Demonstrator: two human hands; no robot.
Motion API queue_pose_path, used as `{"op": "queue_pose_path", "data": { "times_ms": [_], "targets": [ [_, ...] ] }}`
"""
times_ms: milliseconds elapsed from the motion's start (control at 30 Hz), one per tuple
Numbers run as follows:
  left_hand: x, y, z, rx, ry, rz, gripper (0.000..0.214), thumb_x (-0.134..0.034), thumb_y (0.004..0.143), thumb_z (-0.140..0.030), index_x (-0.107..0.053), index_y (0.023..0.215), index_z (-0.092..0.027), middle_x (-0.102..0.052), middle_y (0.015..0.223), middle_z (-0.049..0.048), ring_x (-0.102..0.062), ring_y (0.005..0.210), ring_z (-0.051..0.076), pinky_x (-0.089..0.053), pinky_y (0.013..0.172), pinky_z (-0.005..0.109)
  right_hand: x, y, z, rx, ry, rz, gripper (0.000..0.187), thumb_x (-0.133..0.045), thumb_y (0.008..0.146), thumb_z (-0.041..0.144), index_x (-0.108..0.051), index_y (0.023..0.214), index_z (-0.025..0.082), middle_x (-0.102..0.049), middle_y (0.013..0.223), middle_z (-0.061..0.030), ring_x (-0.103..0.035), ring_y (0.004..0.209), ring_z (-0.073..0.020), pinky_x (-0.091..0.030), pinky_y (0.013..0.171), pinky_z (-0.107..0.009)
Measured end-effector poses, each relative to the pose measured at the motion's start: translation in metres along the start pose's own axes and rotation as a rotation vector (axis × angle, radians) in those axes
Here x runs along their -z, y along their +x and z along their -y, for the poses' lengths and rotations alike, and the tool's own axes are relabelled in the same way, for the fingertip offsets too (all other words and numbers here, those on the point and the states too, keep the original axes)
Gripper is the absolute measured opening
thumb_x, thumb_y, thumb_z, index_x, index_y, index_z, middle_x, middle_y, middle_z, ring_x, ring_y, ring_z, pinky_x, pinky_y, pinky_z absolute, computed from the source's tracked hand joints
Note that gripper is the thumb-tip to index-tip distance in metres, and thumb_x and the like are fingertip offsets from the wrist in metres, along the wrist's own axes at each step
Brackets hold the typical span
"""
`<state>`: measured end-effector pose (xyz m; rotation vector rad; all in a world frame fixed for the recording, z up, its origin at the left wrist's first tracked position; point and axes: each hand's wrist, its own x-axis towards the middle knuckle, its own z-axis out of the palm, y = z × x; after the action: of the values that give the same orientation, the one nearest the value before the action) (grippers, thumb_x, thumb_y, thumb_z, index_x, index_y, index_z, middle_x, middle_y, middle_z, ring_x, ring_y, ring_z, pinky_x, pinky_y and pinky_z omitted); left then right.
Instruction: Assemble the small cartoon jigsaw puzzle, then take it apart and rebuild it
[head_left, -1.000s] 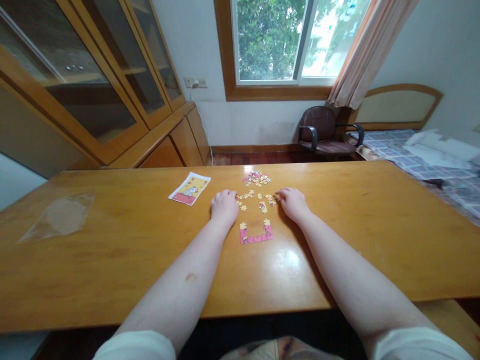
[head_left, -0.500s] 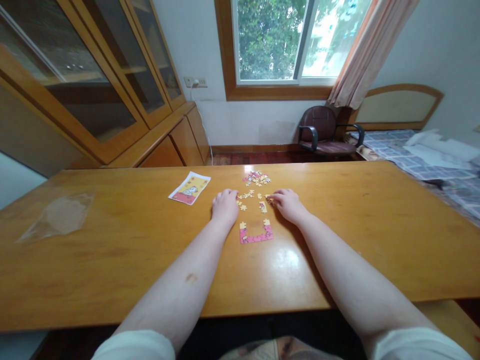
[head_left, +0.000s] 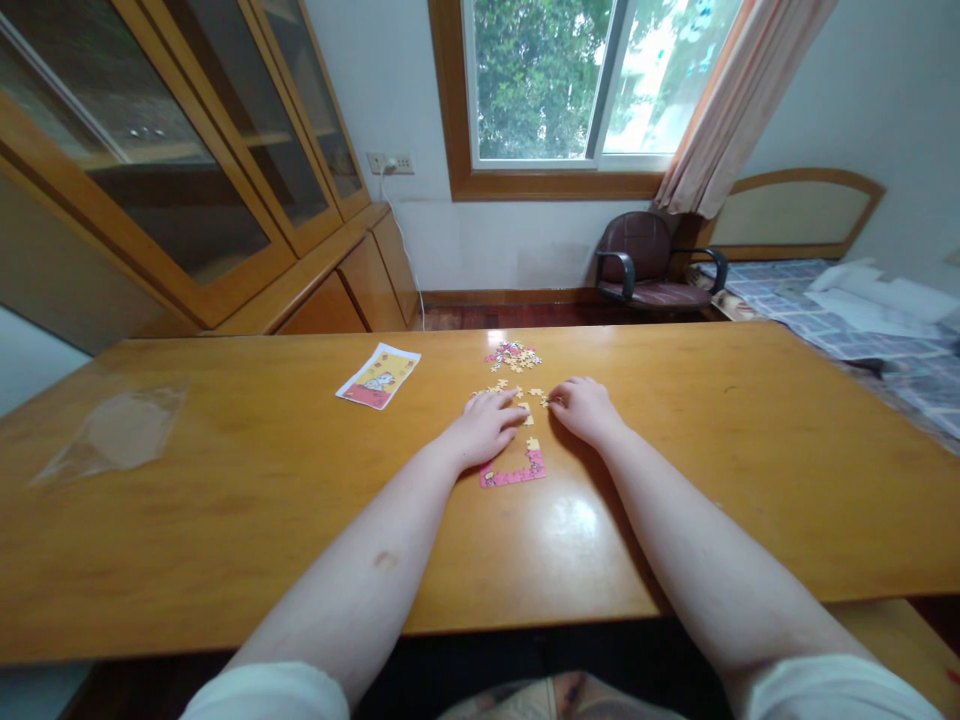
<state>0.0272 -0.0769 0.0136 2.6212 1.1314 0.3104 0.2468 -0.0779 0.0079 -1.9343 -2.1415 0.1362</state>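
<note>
My left hand [head_left: 484, 428] lies flat on the wooden table [head_left: 225, 510], its fingers stretched rightward over loose yellow jigsaw pieces [head_left: 496, 388] and covering part of the scatter. My right hand [head_left: 586, 410] rests just to the right, its curled fingertips beside a few small pieces [head_left: 538, 394]. Below both hands sits a partly joined pink-and-yellow puzzle section [head_left: 514, 472], its left end close under my left hand. A heap of several pink and yellow pieces [head_left: 514, 356] lies farther forward. Nothing is clearly held in either hand.
A small printed puzzle picture card [head_left: 379, 376] lies left of the hands, with a clear plastic bag [head_left: 112, 435] farther left. Beyond the table stand a wooden glass-fronted cabinet [head_left: 172, 170], a dark office chair [head_left: 645, 265] and a bed [head_left: 847, 320].
My left hand has slid rightward over the loose pieces, its fingers now flatter and extended. My right hand has shifted slightly rightward. The puzzle section and card have stayed in place.
</note>
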Motion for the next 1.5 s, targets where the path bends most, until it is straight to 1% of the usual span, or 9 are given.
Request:
{"op": "queue_pose_path", "data": {
  "times_ms": [133,300,567,700,867,1100,1200,1367,1500],
  "targets": [
    [-0.001,-0.002,-0.001,-0.003,0.018,0.038,0.035,-0.053,0.087,-0.032,-0.062,0.12,-0.036,-0.042,0.145,0.0033,-0.037,0.131,0.029,-0.024,0.11,0.053,0.001,-0.001,0.002,-0.063,-0.004,-0.027,0.025,-0.051,0.088,0.032,-0.073,0.096,0.023,-0.067,0.104,-0.0079,-0.055,0.098,-0.0239,-0.038,0.085,-0.033],
    [0.0,-0.002,0.0,0.022,0.032,0.05,0.037,-0.053,0.087,-0.03,-0.061,0.122,-0.036,-0.045,0.142,0.0047,-0.038,0.131,0.029,-0.024,0.111,0.051,-0.003,-0.001,0.007,-0.059,-0.006,0.001,0.026,-0.056,0.087,0.04,-0.074,0.098,0.024,-0.066,0.104,-0.0085,-0.053,0.098,-0.0249,-0.038,0.085,-0.035],
    [-0.003,0.0,0.003,0.002,0.026,0.007,0.035,-0.051,0.088,-0.031,-0.061,0.122,-0.033,-0.049,0.138,0.0047,-0.042,0.127,0.026,-0.029,0.109,0.046,-0.005,0.0,0.011,-0.057,0.051,-0.008,0.02,-0.065,0.079,0.041,-0.072,0.082,0.022,-0.066,0.095,-0.0064,-0.054,0.093,-0.0229,-0.038,0.082,-0.033],
    [-0.004,0.003,0.006,0.017,-0.032,-0.128,0.031,-0.052,0.087,-0.028,-0.065,0.115,-0.027,-0.059,0.127,0.0048,-0.051,0.117,0.023,-0.036,0.104,0.041,-0.007,0.001,0.01,-0.035,0.184,-0.054,0.017,-0.068,0.077,0.037,-0.069,0.074,0.02,-0.066,0.087,-0.0051,-0.055,0.089,-0.0207,-0.039,0.082,-0.031],
    [-0.005,0.006,0.009,0.061,-0.141,-0.243,0.023,-0.056,0.085,-0.029,-0.068,0.104,-0.023,-0.067,0.108,0.004,-0.058,0.104,0.021,-0.043,0.097,0.037,-0.012,0.0,0.011,0.063,0.482,-0.125,0.014,-0.068,0.077,0.029,-0.066,0.069,0.018,-0.064,0.076,-0.0029,-0.056,0.077,-0.0166,-0.041,0.074,-0.028],
    [-0.011,0.009,0.009,0.088,-0.241,-0.236,0.018,-0.054,0.087,-0.031,-0.068,0.087,-0.021,-0.068,0.093,0.0039,-0.059,0.091,0.02,-0.046,0.085,0.033,-0.018,-0.005,0.02,0.17,0.72,-0.132,0.014,-0.067,0.077,0.029,-0.064,0.069,0.018,-0.062,0.074,-0.0014,-0.057,0.074,-0.0155,-0.043,0.07,-0.027],
    [-0.011,0.01,0.008,0.097,-0.257,-0.231,0.018,-0.053,0.087,-0.03,-0.067,0.083,-0.019,-0.067,0.088,0.0039,-0.059,0.086,0.019,-0.046,0.082,0.032,-0.017,-0.005,0.018,0.205,0.693,-0.142,0.013,-0.067,0.078,0.03,-0.065,0.072,0.018,-0.063,0.075,-0.0021,-0.057,0.074,-0.0158,-0.044,0.07,-0.028],
    [-0.012,0.011,0.009,0.09,-0.258,-0.22,0.019,-0.052,0.087,-0.03,-0.066,0.081,-0.019,-0.066,0.088,0.0036,-0.058,0.087,0.019,-0.045,0.083,0.032,-0.011,-0.005,0.012,0.389,0.497,-0.211,0.018,-0.072,0.076,0.031,-0.071,0.089,0.02,-0.067,0.087,-0.0058,-0.059,0.083,-0.0183,-0.044,0.078,-0.031],
    [-0.013,0.011,0.009,0.1,-0.234,-0.191,0.019,-0.053,0.087,-0.031,-0.067,0.08,-0.019,-0.066,0.087,0.0034,-0.057,0.086,0.019,-0.044,0.083,0.032,-0.011,-0.006,0.011,0.453,0.406,-0.204,0.013,-0.071,0.078,0.03,-0.073,0.088,0.021,-0.067,0.084,-0.0052,-0.06,0.079,-0.0167,-0.043,0.076,-0.029]
  ]
}}
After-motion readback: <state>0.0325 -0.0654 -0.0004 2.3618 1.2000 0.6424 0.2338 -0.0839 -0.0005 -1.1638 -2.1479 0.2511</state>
